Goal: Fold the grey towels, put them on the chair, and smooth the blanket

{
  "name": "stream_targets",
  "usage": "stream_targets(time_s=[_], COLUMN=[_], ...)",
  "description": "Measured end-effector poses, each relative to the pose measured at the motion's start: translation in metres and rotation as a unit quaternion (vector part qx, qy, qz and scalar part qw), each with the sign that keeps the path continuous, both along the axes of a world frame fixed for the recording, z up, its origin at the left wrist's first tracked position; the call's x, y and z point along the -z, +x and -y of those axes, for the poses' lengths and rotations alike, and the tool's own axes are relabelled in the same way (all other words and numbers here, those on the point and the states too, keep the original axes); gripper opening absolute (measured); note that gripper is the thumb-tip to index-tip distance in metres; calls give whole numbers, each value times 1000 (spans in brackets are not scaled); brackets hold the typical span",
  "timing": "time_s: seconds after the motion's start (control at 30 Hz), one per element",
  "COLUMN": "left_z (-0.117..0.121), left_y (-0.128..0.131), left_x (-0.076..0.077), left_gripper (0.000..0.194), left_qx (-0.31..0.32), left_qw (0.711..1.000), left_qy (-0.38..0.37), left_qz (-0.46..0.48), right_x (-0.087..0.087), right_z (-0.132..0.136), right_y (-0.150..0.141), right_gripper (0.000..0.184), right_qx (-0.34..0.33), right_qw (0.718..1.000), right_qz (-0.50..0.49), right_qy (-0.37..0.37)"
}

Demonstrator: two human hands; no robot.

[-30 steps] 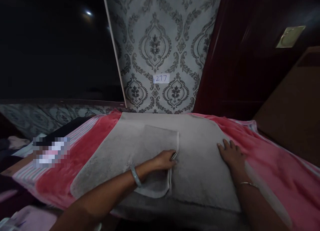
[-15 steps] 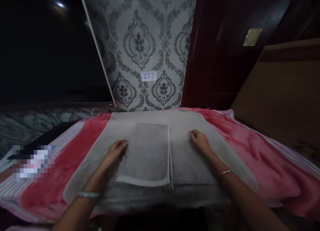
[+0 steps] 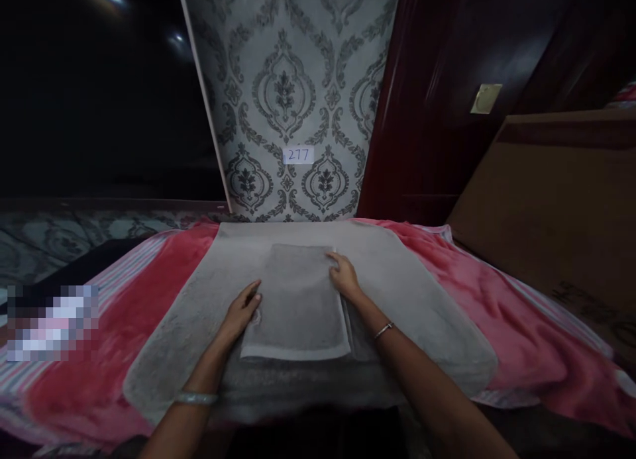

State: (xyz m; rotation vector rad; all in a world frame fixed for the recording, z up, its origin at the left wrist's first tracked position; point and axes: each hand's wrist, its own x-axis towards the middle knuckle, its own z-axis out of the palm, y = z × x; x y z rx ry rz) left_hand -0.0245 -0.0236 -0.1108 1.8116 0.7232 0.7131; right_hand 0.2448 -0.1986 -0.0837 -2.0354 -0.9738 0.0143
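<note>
Left grip [image 3: 258,291] parted, at side edge of folded grey cloth [image 3: 303,310]; right grip [image 3: 329,261] at far corner, pinch cannot be told. Cloth laid between grips, on larger grey fabric [image 3: 430,326]; judged light, limp, best taken by side edges.

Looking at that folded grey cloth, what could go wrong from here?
Layers of the folded grey cloth show unevenly along its right edge, so the fold might end up crooked. The left hand and right hand are at opposite sides; uneven pulls could skew it. The larger grey cloth beneath might bunch up.
</note>
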Motion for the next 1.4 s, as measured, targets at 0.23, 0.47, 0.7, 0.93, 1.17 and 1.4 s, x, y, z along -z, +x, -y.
stream_targets(time_s=[0.23,0.47,0.7,0.93,1.17,1.4], left_z=[16,25,26,32,30,26], left_y=[-1,0,-2,-3,0,1], left_x=[3,5,4,-3,-3,-1], left_gripper=[56,40,47,65,67,63], left_qx=[-35,-65,-11,36,31,48], left_qw=[997,995,998,999,998,994], left_qy=[59,67,39,16,54,96], left_qz=[17,34,48,23,-13,-14], right_x=[15,28,50,52,41,33], right_z=[13,36,52,51,55,66], right_y=[12,7,4,2,-2,-13], right_gripper=[65,73,69,69,67,65], right_qx=[34,6,-65,-55,-53,-8], right_qw=[998,995,987,973,966,996], right_qz=[-41,-96,-140,-197,-218,-67], right_qy=[-24,-31,53,108,124,51])
